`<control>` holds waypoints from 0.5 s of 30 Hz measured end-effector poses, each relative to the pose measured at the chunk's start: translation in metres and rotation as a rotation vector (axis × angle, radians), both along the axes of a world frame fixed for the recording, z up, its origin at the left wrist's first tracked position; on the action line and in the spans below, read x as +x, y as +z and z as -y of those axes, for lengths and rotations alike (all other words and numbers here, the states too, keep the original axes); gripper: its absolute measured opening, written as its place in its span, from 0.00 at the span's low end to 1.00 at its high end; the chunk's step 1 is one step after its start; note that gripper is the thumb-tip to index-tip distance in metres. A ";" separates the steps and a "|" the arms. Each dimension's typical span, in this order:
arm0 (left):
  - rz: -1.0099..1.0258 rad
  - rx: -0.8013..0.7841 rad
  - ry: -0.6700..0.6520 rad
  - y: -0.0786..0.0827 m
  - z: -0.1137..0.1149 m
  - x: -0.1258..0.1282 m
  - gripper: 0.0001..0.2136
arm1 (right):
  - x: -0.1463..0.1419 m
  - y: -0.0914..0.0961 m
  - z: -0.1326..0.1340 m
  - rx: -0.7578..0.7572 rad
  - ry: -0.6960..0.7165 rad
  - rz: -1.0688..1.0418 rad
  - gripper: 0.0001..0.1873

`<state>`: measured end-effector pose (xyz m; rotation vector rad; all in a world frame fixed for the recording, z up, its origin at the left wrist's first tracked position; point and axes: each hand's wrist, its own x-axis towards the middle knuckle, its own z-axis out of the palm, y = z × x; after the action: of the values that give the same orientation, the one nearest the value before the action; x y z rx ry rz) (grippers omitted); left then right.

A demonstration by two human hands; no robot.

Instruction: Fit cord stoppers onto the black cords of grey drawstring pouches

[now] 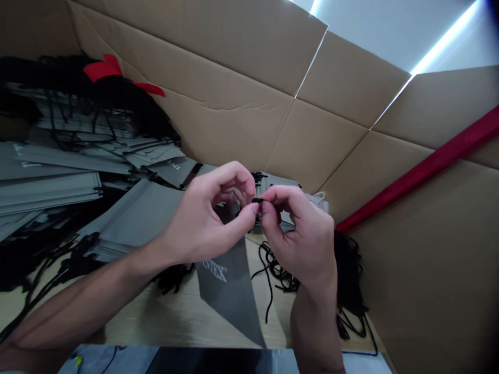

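Note:
Above the table my left hand (218, 213) and my right hand (298, 223) meet, fingertips almost touching. Between them is a short black cord end (257, 200), pinched by both thumbs and forefingers; it looks knotted, though it is too small to be sure. A grey bag (232, 291) printed INTEX hangs below my left hand, its upper part hidden behind the fingers. Loose black cord (268, 265) lies on the table just under my right hand.
Stacks of grey bags (132, 213) with black cords fill the left side, a red strip (103, 68) on top. Cardboard walls (218, 62) enclose the back and right. A dark red bar (421, 171) slants along the right wall, above a black cord bundle (348, 275).

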<state>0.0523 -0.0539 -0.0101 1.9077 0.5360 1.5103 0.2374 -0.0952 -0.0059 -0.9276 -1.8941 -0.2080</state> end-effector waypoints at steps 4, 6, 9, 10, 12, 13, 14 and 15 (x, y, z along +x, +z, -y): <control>0.099 -0.081 -0.041 -0.002 0.001 0.005 0.05 | -0.006 -0.004 0.000 0.096 -0.072 0.051 0.06; 0.121 -0.124 -0.058 -0.001 0.001 0.004 0.06 | -0.009 -0.005 0.001 0.133 -0.103 0.077 0.06; 0.131 -0.173 -0.065 0.000 0.000 0.003 0.06 | -0.013 -0.007 0.003 0.181 -0.112 0.093 0.06; 0.127 -0.180 -0.064 0.000 0.000 0.002 0.06 | -0.014 -0.007 0.003 0.190 -0.110 0.093 0.06; 0.131 -0.184 -0.055 0.000 0.001 0.002 0.05 | -0.014 -0.008 0.002 0.199 -0.100 0.095 0.06; 0.132 -0.185 -0.047 0.000 0.001 0.003 0.05 | -0.014 -0.009 0.001 0.199 -0.095 0.096 0.06; 0.135 -0.185 -0.036 0.000 0.001 0.003 0.04 | -0.015 -0.009 0.001 0.197 -0.090 0.095 0.06; 0.140 -0.181 -0.022 0.000 0.001 0.004 0.04 | -0.015 -0.010 0.000 0.195 -0.084 0.090 0.06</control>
<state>0.0559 -0.0550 -0.0099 1.6515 0.5665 1.5144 0.2221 -0.0951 -0.0156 -0.8772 -1.8794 -0.4836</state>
